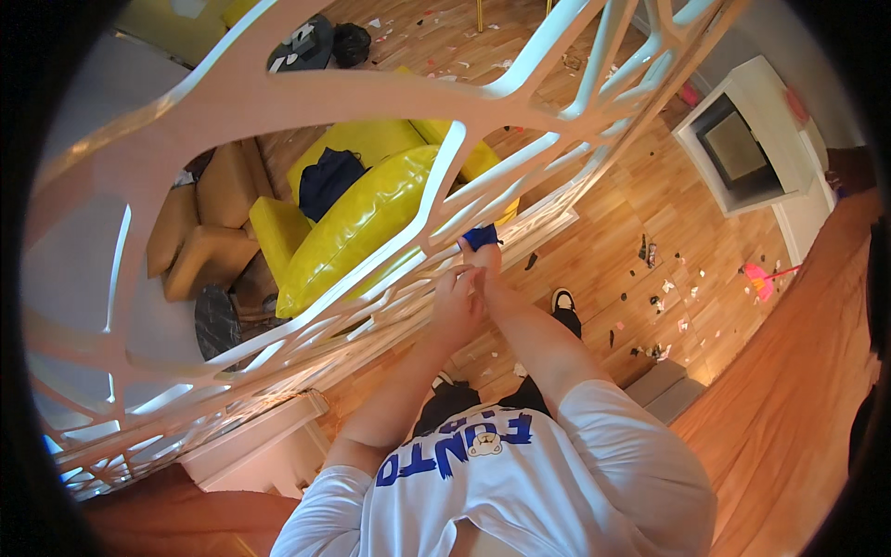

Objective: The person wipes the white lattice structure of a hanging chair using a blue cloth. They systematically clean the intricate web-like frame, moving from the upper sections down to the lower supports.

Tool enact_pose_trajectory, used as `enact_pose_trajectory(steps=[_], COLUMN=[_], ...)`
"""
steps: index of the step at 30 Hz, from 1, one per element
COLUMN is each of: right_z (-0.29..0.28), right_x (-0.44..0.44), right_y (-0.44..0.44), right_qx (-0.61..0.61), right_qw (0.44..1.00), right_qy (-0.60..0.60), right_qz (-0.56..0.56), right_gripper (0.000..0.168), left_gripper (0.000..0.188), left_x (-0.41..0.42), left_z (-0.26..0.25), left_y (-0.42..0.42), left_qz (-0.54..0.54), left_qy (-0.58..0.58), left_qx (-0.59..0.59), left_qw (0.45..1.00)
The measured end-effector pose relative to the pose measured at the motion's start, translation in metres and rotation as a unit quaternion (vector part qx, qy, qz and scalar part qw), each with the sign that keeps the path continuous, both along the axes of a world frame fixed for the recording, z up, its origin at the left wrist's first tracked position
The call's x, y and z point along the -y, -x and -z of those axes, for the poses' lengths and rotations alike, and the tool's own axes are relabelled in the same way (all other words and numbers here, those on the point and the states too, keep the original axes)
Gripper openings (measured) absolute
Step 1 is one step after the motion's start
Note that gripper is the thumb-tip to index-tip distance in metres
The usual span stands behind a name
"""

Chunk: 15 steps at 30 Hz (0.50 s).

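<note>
My right hand point(489, 256) is closed on a dark blue cloth point(481, 237) beside a white openwork lattice partition point(424, 104). My left hand point(457, 301) rests against the right wrist, its fingers curled there; whether they grip it is unclear. Nothing else shows in the left hand. Through the partition's openings I see a yellow sofa point(275, 233) with a shiny yellow cushion point(362, 219) and a dark navy cloth point(329, 182) lying on it. My shoes point(563, 300) stand on the wood floor below the hands.
Scraps point(658, 303) litter the wood floor. A white cabinet with a recessed opening point(762, 90) stands at the right, near a pink object with a thin red stick point(760, 281). Brown armchairs point(205, 261), a dark round table point(217, 322) and a black bag point(351, 44) are beyond the partition.
</note>
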State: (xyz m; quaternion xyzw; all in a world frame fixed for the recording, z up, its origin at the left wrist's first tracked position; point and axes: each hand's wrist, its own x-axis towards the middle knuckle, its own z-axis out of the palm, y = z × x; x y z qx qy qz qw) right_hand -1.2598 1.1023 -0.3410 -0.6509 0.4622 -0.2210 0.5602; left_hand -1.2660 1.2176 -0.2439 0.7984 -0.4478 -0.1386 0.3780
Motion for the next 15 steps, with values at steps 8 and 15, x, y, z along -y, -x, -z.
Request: enact_pose_trajectory(steps=[8,15], right_z=[-0.048,-0.108], right_x=[0.075,0.122], right_y=[0.015,0.064], right_qx=[0.173,0.162], right_qw=[0.98,0.941], right_qy=[0.082,-0.288], right_qz=[-0.052,0.07], right_gripper=[0.045,0.043], left_gripper=[0.046,0.054], left_x=[0.021,0.049], left_z=[-0.025,-0.049], left_y=[-0.003,0.0], left_qz=[0.015,0.026], left_qy=[0.005,0.035], left_qx=[0.001,0.044], left_qw=[1.0,0.998])
